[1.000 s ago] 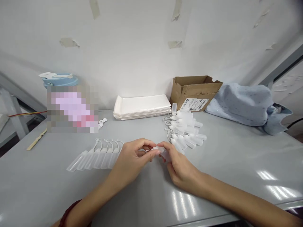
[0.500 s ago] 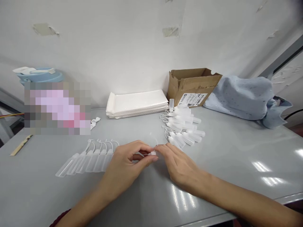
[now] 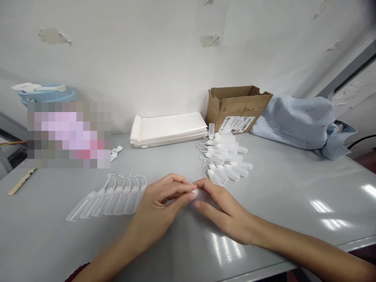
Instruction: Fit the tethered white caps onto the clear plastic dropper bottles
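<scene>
While the left hand [image 3: 163, 197] pinches its white top [image 3: 195, 192] between thumb and fingers, a small bottle [image 3: 203, 195], cloudy and see-through, sits between both hands over grey table [image 3: 179, 246]; right hand's [image 3: 227, 205] thumb and forefinger gape beside it, grip unclear.

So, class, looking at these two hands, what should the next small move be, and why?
Probably firm up the right hand's grip on the bottle. The left hand pinches the white cap, while the right hand looks only loosely curved around the bottle, which might slip if the cap were pressed or turned.
</scene>
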The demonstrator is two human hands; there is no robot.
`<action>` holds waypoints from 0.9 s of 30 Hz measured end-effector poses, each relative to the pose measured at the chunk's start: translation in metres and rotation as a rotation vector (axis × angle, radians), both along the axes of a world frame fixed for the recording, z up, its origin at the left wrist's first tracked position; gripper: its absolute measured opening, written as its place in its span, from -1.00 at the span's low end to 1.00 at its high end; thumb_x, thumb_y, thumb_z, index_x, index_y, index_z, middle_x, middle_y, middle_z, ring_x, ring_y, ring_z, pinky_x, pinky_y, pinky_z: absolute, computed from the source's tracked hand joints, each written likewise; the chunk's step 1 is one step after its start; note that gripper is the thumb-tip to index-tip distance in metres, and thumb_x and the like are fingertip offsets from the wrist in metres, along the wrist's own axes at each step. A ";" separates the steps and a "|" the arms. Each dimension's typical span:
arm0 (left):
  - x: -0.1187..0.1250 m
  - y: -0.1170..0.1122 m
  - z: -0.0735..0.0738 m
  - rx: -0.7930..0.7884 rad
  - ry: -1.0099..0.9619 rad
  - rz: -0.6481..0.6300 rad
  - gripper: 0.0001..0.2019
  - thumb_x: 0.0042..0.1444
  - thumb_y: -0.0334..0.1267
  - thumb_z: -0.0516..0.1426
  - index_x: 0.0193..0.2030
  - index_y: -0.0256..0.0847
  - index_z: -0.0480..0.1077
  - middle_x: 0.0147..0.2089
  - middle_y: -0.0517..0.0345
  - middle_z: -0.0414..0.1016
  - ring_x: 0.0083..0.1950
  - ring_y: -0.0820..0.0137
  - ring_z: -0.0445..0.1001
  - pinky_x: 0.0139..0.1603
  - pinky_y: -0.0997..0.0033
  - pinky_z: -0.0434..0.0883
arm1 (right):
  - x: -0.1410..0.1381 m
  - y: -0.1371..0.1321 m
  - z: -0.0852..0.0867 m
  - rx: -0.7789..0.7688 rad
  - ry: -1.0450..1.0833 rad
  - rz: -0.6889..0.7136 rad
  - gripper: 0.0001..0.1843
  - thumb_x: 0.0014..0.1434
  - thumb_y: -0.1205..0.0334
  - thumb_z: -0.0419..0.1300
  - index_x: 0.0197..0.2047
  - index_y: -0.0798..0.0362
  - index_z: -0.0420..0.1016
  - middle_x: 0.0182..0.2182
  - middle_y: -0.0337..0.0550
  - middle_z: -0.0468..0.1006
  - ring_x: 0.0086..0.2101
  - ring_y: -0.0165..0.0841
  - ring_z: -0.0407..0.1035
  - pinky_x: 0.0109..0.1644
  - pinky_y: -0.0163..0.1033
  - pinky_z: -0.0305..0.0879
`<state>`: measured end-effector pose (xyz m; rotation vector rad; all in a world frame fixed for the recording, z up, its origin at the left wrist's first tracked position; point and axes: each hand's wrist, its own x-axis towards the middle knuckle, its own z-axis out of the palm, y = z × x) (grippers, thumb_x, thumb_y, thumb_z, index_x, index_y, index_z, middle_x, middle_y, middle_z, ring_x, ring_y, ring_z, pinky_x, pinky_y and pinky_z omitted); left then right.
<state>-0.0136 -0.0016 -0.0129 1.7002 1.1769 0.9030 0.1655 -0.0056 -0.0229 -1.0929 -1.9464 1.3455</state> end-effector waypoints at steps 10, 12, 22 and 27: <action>-0.001 0.003 -0.003 -0.220 -0.168 0.041 -0.95 0.06 -0.27 0.21 -0.37 -0.17 0.45 -0.31 0.24 0.49 -0.26 0.46 0.47 -0.25 0.55 0.43 | -0.001 0.000 -0.010 -0.038 0.119 -0.013 -0.84 0.38 0.15 -0.16 -0.11 0.01 0.14 -0.40 -0.28 0.30 -0.38 -0.43 0.19 -0.27 -0.27 0.15; 0.000 0.004 -0.003 -0.254 -0.180 0.023 -0.94 0.06 -0.26 0.21 -0.36 -0.18 0.44 -0.33 0.24 0.51 -0.27 0.45 0.47 -0.24 0.54 0.42 | -0.001 0.001 -0.010 -0.036 0.128 -0.012 -0.84 0.38 0.15 -0.17 -0.17 0.02 0.13 -0.42 -0.28 0.31 -0.39 -0.44 0.18 -0.28 -0.28 0.14; -0.004 0.001 0.001 -0.257 0.021 -0.177 -0.84 0.16 -0.20 0.09 -0.27 -0.18 0.47 -0.41 0.19 0.50 -0.38 0.42 0.45 -0.32 0.46 0.40 | 0.000 0.000 -0.006 -0.118 0.094 -0.008 -0.76 0.37 0.04 -0.23 -0.22 0.01 0.04 -0.51 -0.33 0.24 -0.49 -0.45 0.12 -0.39 -0.29 0.13; -0.005 0.001 0.000 0.032 0.099 -0.208 -0.86 0.16 -0.28 0.09 -0.22 -0.17 0.48 -0.30 0.15 0.51 -0.28 0.40 0.45 -0.24 0.46 0.38 | 0.001 0.001 -0.002 -0.125 0.092 0.015 -0.77 0.37 0.06 -0.24 -0.23 0.01 0.04 -0.51 -0.34 0.21 -0.49 -0.45 0.10 -0.39 -0.29 0.13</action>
